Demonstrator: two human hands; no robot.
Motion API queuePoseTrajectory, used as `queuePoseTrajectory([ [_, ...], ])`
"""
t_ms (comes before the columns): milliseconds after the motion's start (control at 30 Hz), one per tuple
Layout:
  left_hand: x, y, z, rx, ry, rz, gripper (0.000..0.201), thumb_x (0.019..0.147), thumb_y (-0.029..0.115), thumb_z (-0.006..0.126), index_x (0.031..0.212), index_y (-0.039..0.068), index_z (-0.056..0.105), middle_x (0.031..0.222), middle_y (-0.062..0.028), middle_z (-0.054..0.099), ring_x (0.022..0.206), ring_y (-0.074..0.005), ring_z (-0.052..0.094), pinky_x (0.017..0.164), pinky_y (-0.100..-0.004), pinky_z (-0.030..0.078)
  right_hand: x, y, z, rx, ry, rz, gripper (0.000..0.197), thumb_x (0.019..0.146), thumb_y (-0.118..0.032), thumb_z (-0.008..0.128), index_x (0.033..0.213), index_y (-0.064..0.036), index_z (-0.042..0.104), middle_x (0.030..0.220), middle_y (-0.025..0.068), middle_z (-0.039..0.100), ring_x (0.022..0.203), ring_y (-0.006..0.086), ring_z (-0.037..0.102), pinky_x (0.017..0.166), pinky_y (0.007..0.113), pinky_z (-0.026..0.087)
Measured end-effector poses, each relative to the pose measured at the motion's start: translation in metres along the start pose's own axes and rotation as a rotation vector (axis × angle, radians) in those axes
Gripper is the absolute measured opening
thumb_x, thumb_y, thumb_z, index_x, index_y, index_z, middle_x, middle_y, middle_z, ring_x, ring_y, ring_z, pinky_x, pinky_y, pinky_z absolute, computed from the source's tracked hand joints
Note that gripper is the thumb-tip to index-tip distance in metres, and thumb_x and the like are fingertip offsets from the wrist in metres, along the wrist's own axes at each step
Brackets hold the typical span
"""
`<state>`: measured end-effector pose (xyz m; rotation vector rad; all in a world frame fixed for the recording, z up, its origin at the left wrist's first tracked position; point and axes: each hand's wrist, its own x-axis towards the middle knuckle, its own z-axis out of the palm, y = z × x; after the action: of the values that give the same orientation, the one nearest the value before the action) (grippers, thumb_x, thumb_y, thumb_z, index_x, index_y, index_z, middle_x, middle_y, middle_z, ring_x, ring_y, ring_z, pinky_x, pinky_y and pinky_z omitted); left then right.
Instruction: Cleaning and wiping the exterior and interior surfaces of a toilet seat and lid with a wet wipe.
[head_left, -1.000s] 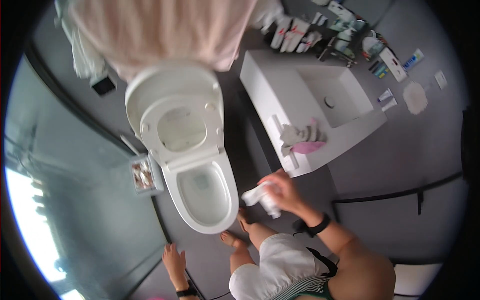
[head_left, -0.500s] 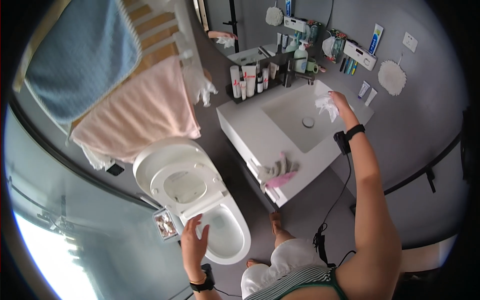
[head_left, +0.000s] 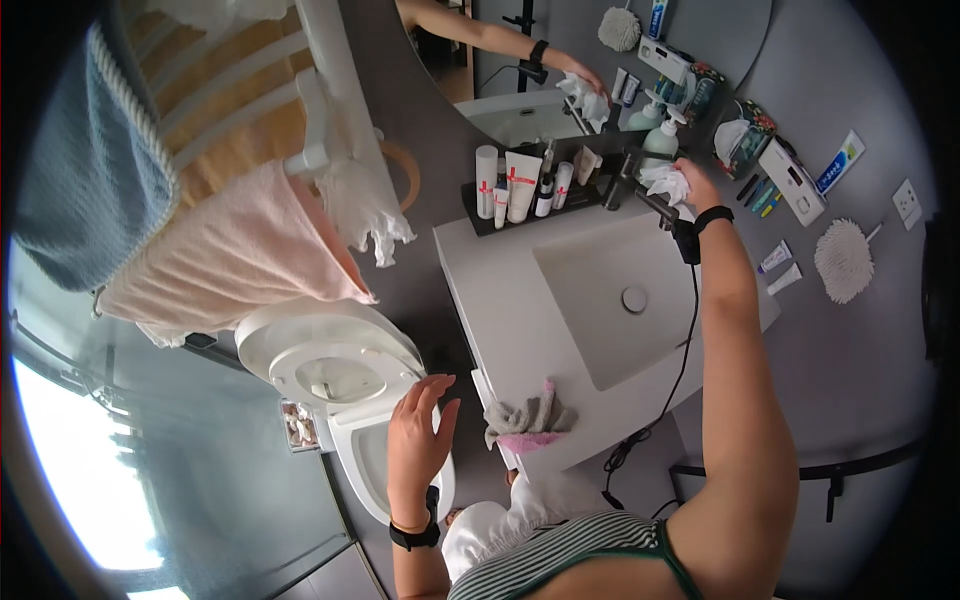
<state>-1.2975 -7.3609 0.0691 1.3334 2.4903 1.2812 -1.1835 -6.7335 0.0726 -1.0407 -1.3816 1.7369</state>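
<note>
My right hand (head_left: 703,186) grips a crumpled white tissue (head_left: 662,181) beside the dark faucet (head_left: 652,203) at the back of the washbasin (head_left: 585,310). A pump bottle (head_left: 661,140) stands just behind that hand. Over the toilet (head_left: 447,478), my left hand (head_left: 420,440) hovers empty, its fingers stretched and thumb apart. Both wrists wear black bands, and a cable hangs from a black device at the right one. On the counter's near left corner lies a crumpled grey and pink cloth (head_left: 532,415). The mirror (head_left: 560,60) reflects my arm and the tissue.
A dark tray (head_left: 530,208) of tubes and bottles lines the counter's back left. Blue and pink towels (head_left: 235,245) hang on a rack at left. A white puff (head_left: 845,260), toothpaste and a white holder (head_left: 792,182) are on the right wall. A small box (head_left: 300,425) sits beside the toilet.
My right hand has carried the tissue from above the basin to beside the faucet. My left hand stays open near the toilet. The whole view has shifted with my head.
</note>
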Motion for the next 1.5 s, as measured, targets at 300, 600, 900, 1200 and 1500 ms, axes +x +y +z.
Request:
queuePoseTrajectory([
  [300, 0.01, -0.009, 0.011, -0.029, -0.04, 0.028, 0.026, 0.08, 0.007, 0.065, 0.105, 0.006, 0.059, 0.103, -0.01, 0.063, 0.089, -0.0305, 0.061, 0.077, -0.0395, 0.049, 0.018, -0.031, -0.008, -0.371, 0.044, -0.165, 0.028, 0.087, -0.023, 0.051, 0.099, 0.0021, 0.058, 0.089, 0.0095, 0.059, 0.08, 0.0177, 0.056, 0.07, 0.034, 0.046],
  [600, 0.02, -0.028, 0.011, -0.023, -0.096, 0.088, 0.027, 0.08, 0.005, 0.064, 0.106, 0.006, 0.059, 0.097, -0.0102, 0.063, 0.086, -0.0263, 0.063, 0.075, -0.037, 0.049, -0.151, 0.047, 0.013, -0.446, 0.005, -0.11, 0.024, 0.078, -0.018, 0.065, 0.095, -0.0019, 0.066, 0.088, 0.0045, 0.065, 0.08, 0.014, 0.06, 0.07, 0.028, 0.048],
  [900, 0.093, -0.017, 0.041, -0.046, -0.601, 0.244, 0.032, 0.081, 0.019, 0.065, 0.11, 0.007, 0.059, 0.098, -0.0124, 0.063, 0.085, -0.0297, 0.062, 0.076, -0.0379, 0.05, -0.091, 0.182, -0.035, 0.319, 0.142, 0.277, 0.032, 0.094, -0.023, 0.048, 0.118, -0.0026, 0.05, 0.112, 0.0108, 0.06, 0.104, 0.026, 0.059, 0.09, 0.045, 0.047],
  [1200, 0.251, 0.036, 0.18, 0.164, -0.791, 0.38, 0.037, 0.081, 0.037, 0.062, 0.109, 0.013, 0.061, 0.097, -0.0076, 0.066, 0.092, -0.0276, 0.062, 0.08, -0.0372, 0.048, -0.097, 0.149, 0.018, 0.229, 0.264, 0.203, 0.039, 0.097, -0.029, 0.046, 0.111, 0.0068, 0.051, 0.101, 0.0173, 0.062, 0.087, 0.0323, 0.064, 0.076, 0.044, 0.054],
  [1500, 0.242, 0.055, 0.389, -0.417, -0.648, -0.185, 0.049, 0.081, 0.033, 0.062, 0.119, 0.002, 0.057, 0.115, -0.0202, 0.06, 0.106, -0.0314, 0.059, 0.089, -0.0376, 0.046, -0.077, 0.154, -0.025, 0.227, 0.475, 0.204, 0.025, 0.094, -0.01, 0.044, 0.118, -0.0022, 0.05, 0.113, 0.0164, 0.057, 0.105, 0.0287, 0.058, 0.086, 0.044, 0.051],
])
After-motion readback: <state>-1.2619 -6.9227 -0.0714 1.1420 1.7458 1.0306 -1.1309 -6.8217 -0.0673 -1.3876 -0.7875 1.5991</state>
